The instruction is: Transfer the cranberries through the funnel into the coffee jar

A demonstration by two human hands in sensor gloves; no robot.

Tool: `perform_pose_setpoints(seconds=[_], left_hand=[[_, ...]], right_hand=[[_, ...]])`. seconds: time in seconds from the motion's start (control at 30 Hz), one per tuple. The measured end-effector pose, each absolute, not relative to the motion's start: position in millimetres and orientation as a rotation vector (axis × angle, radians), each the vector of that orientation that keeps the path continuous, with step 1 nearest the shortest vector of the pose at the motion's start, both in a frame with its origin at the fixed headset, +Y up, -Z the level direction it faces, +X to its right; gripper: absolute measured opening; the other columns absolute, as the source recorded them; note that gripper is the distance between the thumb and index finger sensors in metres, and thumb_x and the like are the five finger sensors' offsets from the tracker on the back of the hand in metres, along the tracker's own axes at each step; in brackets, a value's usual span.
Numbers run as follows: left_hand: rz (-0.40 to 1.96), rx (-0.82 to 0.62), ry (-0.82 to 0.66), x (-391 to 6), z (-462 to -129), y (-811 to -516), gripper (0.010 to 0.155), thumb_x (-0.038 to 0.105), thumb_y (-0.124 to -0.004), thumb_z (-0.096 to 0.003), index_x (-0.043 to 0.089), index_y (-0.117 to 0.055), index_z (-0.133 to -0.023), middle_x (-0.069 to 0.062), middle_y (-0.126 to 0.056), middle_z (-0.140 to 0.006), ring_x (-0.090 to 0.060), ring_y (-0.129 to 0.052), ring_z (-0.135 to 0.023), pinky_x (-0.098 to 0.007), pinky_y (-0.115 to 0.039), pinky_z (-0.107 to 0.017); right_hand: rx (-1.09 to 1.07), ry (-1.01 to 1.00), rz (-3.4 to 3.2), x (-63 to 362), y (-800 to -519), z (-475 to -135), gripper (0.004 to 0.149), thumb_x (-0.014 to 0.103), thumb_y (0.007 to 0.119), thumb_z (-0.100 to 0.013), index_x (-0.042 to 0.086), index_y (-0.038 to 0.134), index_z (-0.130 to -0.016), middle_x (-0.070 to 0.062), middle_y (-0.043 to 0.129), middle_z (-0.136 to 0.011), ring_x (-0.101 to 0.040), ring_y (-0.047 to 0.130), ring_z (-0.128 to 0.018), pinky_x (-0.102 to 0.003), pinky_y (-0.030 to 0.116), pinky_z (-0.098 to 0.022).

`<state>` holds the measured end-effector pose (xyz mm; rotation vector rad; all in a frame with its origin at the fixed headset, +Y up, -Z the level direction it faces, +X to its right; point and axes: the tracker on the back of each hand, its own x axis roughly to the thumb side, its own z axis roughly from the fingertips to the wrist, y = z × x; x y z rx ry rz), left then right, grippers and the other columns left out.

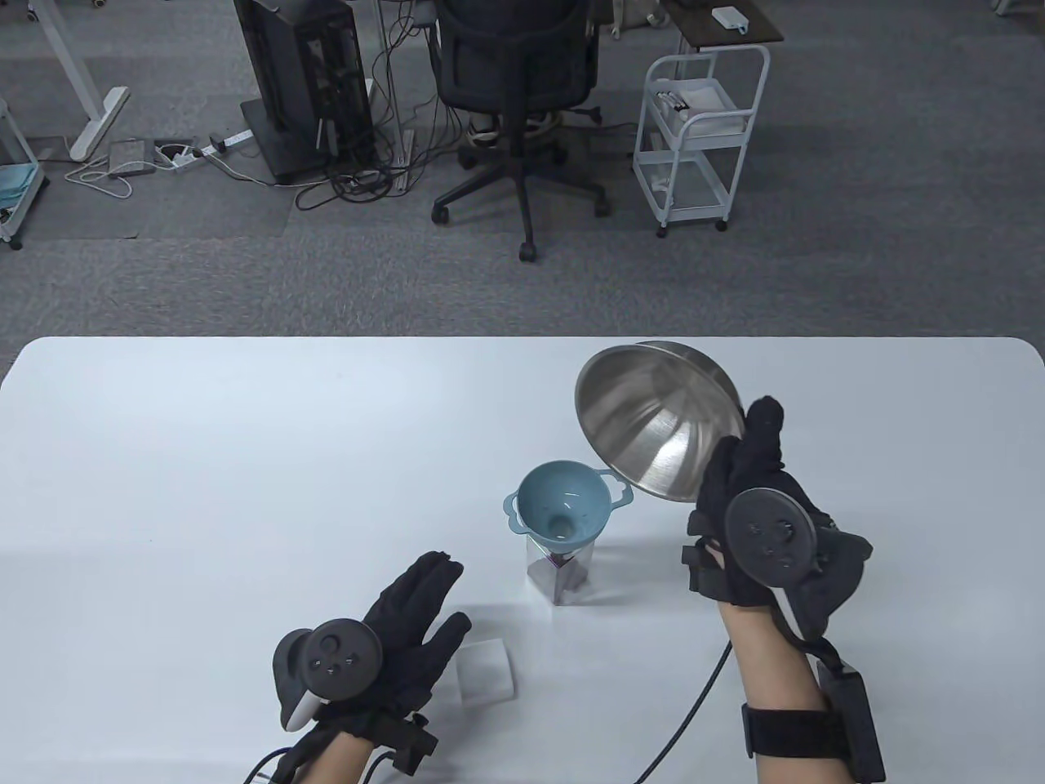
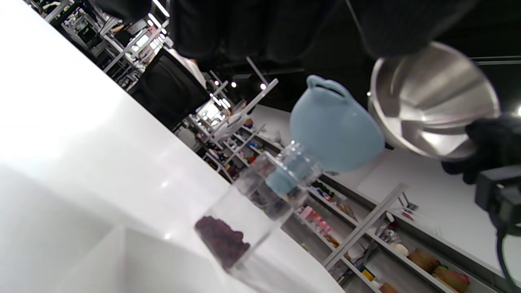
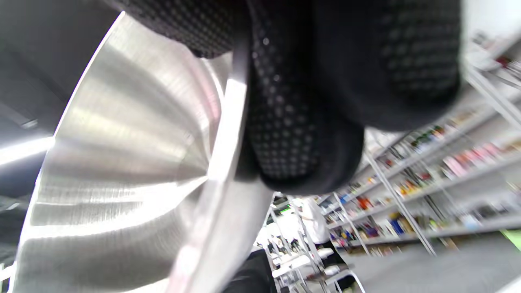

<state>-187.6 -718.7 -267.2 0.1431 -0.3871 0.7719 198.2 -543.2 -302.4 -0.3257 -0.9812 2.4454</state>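
Observation:
A light blue funnel (image 1: 565,510) sits in the mouth of a clear coffee jar (image 1: 562,576) at the table's middle. In the left wrist view the funnel (image 2: 334,130) stands in the jar (image 2: 244,219), and dark cranberries (image 2: 223,241) lie at the jar's bottom. My right hand (image 1: 755,498) grips the rim of a steel bowl (image 1: 657,420), tipped steeply on its side above and right of the funnel; its inside looks empty. The bowl fills the right wrist view (image 3: 122,183). My left hand (image 1: 400,629) lies flat on the table left of the jar, holding nothing.
A small white square lid (image 1: 485,670) lies on the white table (image 1: 204,457) just right of my left hand. A black cable (image 1: 694,710) runs from my right wrist to the near edge. An office chair (image 1: 518,90) and a white cart (image 1: 698,131) stand beyond the table.

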Motion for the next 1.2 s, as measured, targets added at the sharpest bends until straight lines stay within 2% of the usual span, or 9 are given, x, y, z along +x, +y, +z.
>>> perform_pose_setpoints(seconds=[0.2,0.33,0.57,0.8,0.83,0.9,1.2], left_hand=[[0.774,0.137,-0.385,-187,-268,-719,0.069,0.059,-0.065,-0.0527,0.022,-0.062,-0.11,-0.013,-0.057,-0.12,-0.044,-0.067,-0.109,-0.065,-0.054,-0.075],[0.773,0.135,-0.384,-187,-268,-719,0.069,0.059,-0.065,-0.0526,0.022,-0.062,-0.11,-0.013,-0.057,-0.12,-0.044,-0.066,-0.109,-0.065,-0.054,-0.075],[0.773,0.135,-0.384,-187,-268,-719,0.069,0.059,-0.065,-0.0526,0.022,-0.062,-0.11,-0.013,-0.058,-0.12,-0.044,-0.067,-0.109,-0.065,-0.054,-0.075],[0.773,0.135,-0.384,-187,-268,-719,0.069,0.059,-0.065,-0.0527,0.022,-0.062,-0.11,-0.013,-0.058,-0.12,-0.044,-0.067,-0.109,-0.065,-0.054,-0.075],[0.773,0.135,-0.384,-187,-268,-719,0.069,0.059,-0.065,-0.0527,0.022,-0.062,-0.11,-0.013,-0.058,-0.12,-0.044,-0.067,-0.108,-0.065,-0.054,-0.075],[0.769,0.13,-0.382,-187,-268,-719,0.069,0.059,-0.065,-0.0527,0.022,-0.062,-0.11,-0.013,-0.057,-0.12,-0.044,-0.067,-0.109,-0.065,-0.054,-0.075],[0.768,0.124,-0.381,-187,-269,-719,0.069,0.06,-0.065,-0.0525,0.022,-0.062,-0.11,-0.013,-0.058,-0.12,-0.044,-0.067,-0.109,-0.065,-0.054,-0.075]], right_hand=[[-0.565,-0.727,2.13,256,-577,-306,0.038,0.018,0.081,-0.057,-0.002,0.07,-0.088,-0.017,0.094,-0.081,-0.016,0.116,-0.025,-0.022,0.097,-0.016],[-0.726,-0.6,1.979,290,-611,-304,0.039,0.019,0.082,-0.056,-0.001,0.07,-0.088,-0.018,0.094,-0.079,-0.015,0.116,-0.026,-0.022,0.098,-0.016],[-0.929,-0.416,1.805,326,-670,-298,0.042,0.021,0.084,-0.055,-0.003,0.071,-0.087,-0.019,0.096,-0.077,-0.016,0.116,-0.026,-0.022,0.098,-0.016],[-1.055,-0.265,1.731,339,-723,-292,0.044,0.022,0.083,-0.055,-0.004,0.069,-0.087,-0.019,0.094,-0.079,-0.017,0.116,-0.03,-0.022,0.098,-0.017],[-1.068,-0.249,1.726,340,-728,-292,0.044,0.021,0.083,-0.054,-0.005,0.069,-0.087,-0.019,0.094,-0.079,-0.012,0.115,-0.036,-0.022,0.098,-0.017],[-1.091,-0.204,1.704,341,-740,-290,0.045,0.022,0.083,-0.054,-0.005,0.069,-0.087,-0.02,0.094,-0.079,-0.012,0.115,-0.037,-0.022,0.098,-0.017],[-1.145,-0.128,1.674,341,-772,-285,0.045,0.022,0.082,-0.054,-0.006,0.068,-0.087,-0.02,0.094,-0.079,-0.013,0.115,-0.037,-0.023,0.098,-0.017]])
